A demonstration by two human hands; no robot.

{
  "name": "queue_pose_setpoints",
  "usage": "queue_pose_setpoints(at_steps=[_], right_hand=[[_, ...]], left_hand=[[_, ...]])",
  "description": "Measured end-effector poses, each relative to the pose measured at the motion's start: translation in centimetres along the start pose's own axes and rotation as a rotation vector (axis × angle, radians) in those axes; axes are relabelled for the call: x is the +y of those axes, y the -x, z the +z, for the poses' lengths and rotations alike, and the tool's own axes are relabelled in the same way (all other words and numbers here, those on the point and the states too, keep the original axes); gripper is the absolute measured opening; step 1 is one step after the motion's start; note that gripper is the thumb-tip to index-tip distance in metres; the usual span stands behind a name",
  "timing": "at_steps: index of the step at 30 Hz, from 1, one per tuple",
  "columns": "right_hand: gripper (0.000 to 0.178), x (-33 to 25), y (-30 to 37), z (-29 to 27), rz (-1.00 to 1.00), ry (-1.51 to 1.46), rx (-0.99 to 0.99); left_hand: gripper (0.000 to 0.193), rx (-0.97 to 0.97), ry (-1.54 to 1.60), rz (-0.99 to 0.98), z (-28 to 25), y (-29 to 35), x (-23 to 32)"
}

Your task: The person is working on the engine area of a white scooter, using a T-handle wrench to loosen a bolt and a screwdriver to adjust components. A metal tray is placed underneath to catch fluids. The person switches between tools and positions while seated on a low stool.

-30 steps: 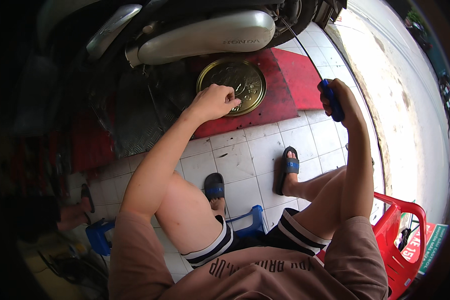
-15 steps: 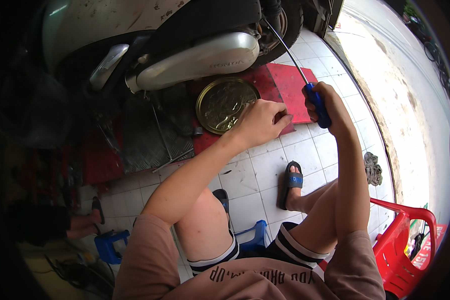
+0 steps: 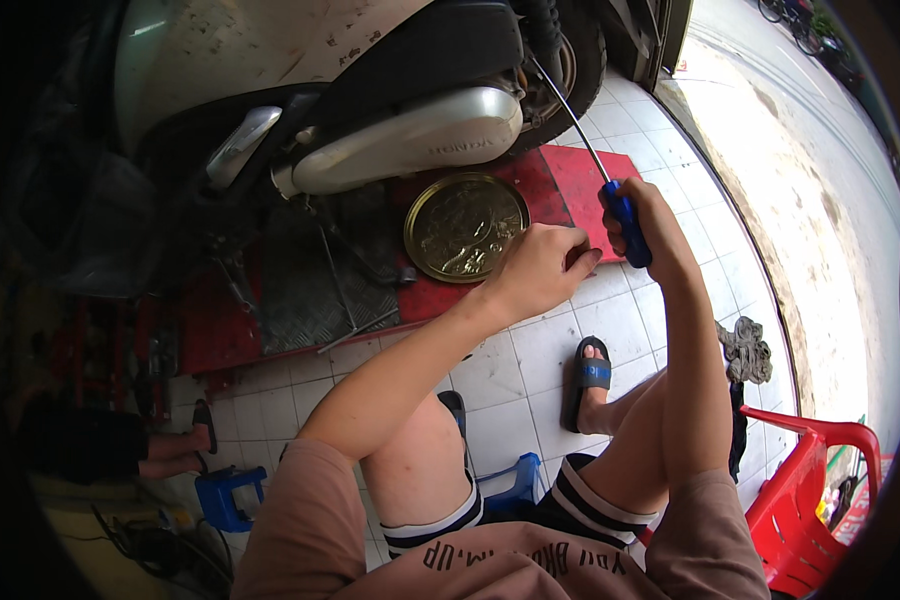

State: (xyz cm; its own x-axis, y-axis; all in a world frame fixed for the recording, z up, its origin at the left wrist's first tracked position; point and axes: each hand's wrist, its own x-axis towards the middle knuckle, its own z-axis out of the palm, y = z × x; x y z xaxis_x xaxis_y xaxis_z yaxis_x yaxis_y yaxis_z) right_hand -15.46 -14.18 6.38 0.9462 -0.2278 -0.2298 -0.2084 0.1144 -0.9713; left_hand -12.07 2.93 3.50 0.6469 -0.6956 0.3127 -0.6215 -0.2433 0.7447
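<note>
A long screwdriver with a blue handle is in my right hand, fingers wrapped round the handle. Its thin shaft slants up and left to the parts beside the rear wheel of a scooter; the exact spot its tip meets is too small to make out. My left hand is closed, fingers curled in toward the thumb, over the near right edge of a round gold-coloured metal tray. Whatever those fingers hold, if anything, is hidden. Small shiny pieces seem to lie in the tray.
Under the scooter is a red platform with a dark treadplate. A metal rod lies at its near edge. Grey rags and a red plastic chair are on the right. Another person's legs and a blue stool are at left.
The whole view has shifted slightly, so the scooter and tray sit lower and further right. Both hands keep nearly the same pose, the right still round the screwdriver.
</note>
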Motion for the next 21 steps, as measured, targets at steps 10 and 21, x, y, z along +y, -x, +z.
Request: queue_pose_setpoints(at_steps=[10, 21], right_hand=[[0.025, 0.06, -0.08, 0.20, 0.038, -0.030, 0.009], [0.025, 0.13, 0.09, -0.02, 0.026, -0.024, 0.017]], left_hand=[[0.020, -0.007, -0.017, 0.030, 0.94, -0.08, 0.67], [0.019, -0.029, -0.034, 0.035, 1.02, -0.03, 0.91]])
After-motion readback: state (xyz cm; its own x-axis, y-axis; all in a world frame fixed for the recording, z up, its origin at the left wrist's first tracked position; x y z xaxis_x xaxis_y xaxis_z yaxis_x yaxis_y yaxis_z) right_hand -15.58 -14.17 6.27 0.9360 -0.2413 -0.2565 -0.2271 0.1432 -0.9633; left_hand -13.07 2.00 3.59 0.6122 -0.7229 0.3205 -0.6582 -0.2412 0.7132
